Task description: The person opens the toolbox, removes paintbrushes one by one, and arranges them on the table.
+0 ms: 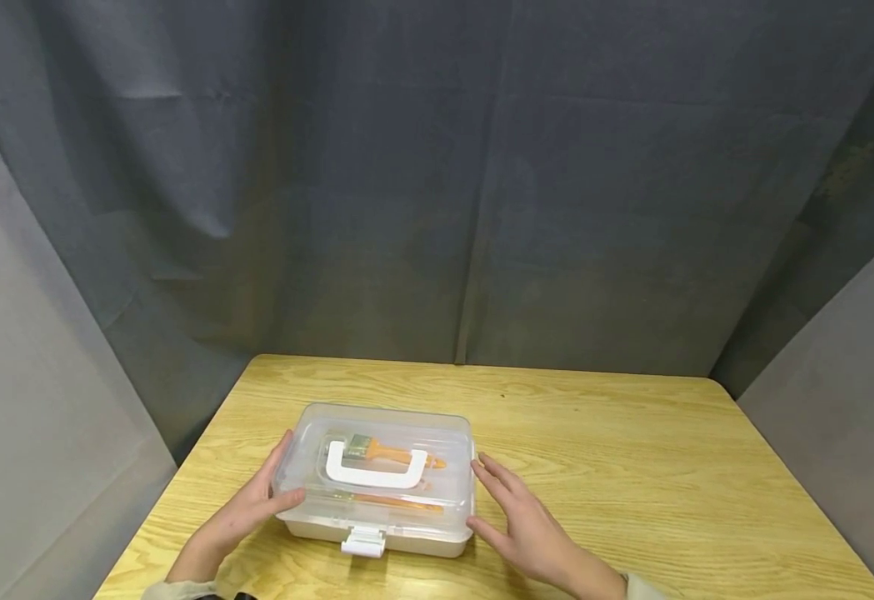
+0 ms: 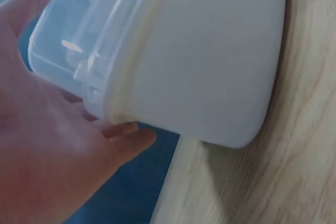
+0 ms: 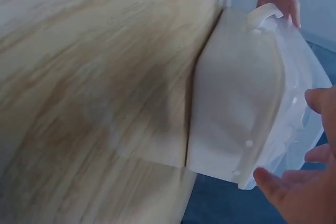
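A clear-lidded plastic box (image 1: 377, 529) with a white base sits on the table, its lid down. On the lid is a white handle (image 1: 375, 477); a white latch (image 3: 264, 16) juts out from the front. Through the lid show a flat paintbrush (image 1: 387, 451) with an orange handle and a second orange-handled brush (image 1: 399, 502). My left hand (image 1: 237, 512) lies along the box's left side, thumb over the lid's front corner, fingers fairly straight. At the right side, my right hand (image 1: 530, 533) has its extended fingertips at the lid's edge. Neither hand curls round the box.
The wood-grain table (image 1: 631, 475) extends to the right of the box and behind it. A dark grey curtain (image 1: 377, 208) hangs beyond the back edge, with lighter grey panels (image 1: 24, 375) at the sides.
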`<move>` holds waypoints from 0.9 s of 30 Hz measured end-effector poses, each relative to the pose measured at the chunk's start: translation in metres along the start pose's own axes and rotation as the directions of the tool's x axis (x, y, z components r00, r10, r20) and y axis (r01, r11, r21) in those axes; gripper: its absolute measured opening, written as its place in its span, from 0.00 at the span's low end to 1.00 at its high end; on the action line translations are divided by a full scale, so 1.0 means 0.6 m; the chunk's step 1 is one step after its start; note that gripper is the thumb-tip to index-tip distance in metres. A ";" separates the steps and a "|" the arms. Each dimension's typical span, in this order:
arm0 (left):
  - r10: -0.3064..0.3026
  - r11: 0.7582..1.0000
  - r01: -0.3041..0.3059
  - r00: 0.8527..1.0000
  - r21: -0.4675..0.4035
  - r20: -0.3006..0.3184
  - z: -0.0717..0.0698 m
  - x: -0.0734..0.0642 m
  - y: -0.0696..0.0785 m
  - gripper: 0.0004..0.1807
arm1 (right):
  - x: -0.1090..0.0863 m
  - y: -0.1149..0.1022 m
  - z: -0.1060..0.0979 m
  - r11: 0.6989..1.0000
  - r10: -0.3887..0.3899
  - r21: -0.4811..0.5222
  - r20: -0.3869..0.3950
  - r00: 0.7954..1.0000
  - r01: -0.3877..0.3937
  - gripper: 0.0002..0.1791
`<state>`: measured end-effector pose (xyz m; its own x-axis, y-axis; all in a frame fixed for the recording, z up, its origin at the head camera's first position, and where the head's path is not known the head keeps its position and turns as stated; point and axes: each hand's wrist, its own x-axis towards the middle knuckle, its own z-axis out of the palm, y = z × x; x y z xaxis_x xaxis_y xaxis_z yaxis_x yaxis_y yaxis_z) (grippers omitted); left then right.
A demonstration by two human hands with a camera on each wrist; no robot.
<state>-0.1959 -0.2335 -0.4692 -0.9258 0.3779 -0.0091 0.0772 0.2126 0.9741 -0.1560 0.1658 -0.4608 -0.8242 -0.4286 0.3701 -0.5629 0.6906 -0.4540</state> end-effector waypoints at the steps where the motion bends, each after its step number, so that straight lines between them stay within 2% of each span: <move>1: 0.013 1.000 -0.013 1.000 -0.010 0.006 0.000 -0.001 -0.002 0.52 | -0.001 0.003 0.002 1.000 0.003 0.007 0.023 1.000 -0.003 0.40; 7: 0.071 0.996 -0.069 0.997 0.055 -0.030 0.007 -0.002 -0.005 0.55 | -0.005 0.010 0.008 0.998 -0.053 0.039 0.062 0.997 0.051 0.44; 15: 0.092 0.986 -0.078 0.992 0.150 -0.086 0.008 -0.004 -0.002 0.53 | -0.002 0.006 0.010 0.998 -0.061 0.012 0.087 0.994 0.060 0.52; 22: 0.103 0.977 -0.077 0.987 0.198 -0.125 0.010 -0.002 0.009 0.50 | 0.005 0.002 0.005 0.993 -0.095 -0.060 0.043 0.995 0.098 0.56; 27: 0.095 0.971 -0.061 0.986 0.230 -0.139 0.011 -0.002 0.014 0.49 | 0.013 0.003 -0.003 0.981 -0.176 -0.081 0.005 0.984 0.175 0.53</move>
<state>-0.1920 -0.2261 -0.4625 -0.9566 0.2678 0.1146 0.2165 0.3905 0.8948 -0.1632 0.1645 -0.4573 -0.7128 -0.5461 0.4401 -0.6920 0.6498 -0.3146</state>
